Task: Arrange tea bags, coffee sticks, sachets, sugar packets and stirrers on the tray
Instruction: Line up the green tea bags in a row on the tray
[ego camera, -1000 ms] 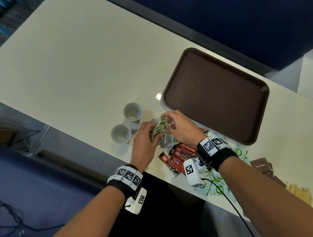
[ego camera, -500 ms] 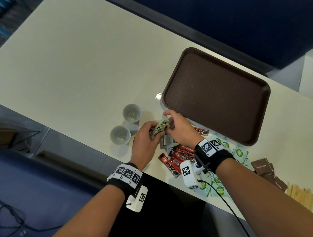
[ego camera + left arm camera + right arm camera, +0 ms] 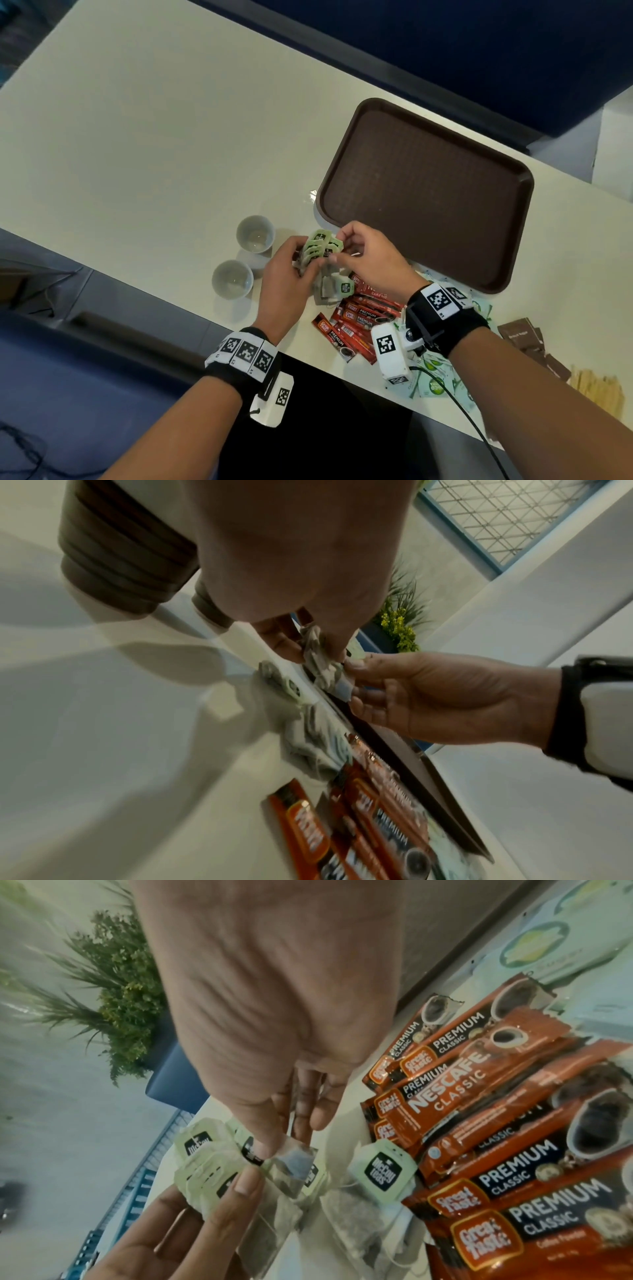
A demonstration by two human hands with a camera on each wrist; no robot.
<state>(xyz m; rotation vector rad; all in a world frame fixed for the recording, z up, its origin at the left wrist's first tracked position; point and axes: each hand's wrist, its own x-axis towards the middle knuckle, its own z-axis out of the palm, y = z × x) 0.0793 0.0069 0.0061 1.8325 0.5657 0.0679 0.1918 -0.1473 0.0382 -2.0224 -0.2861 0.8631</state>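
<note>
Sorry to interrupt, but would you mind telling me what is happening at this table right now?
A person is gathering tea bags into a bunch: the left hand grips the stack while the right hand pinches another against it. The brown tray holds nothing yet. Coffee sticks, green sachets, brown sugar packets and wooden stirrers lie on the table, with two cups beside the hands.

Green-tagged tea bags (image 3: 320, 247) bunched beside empty brown tray (image 3: 424, 192).
</note>
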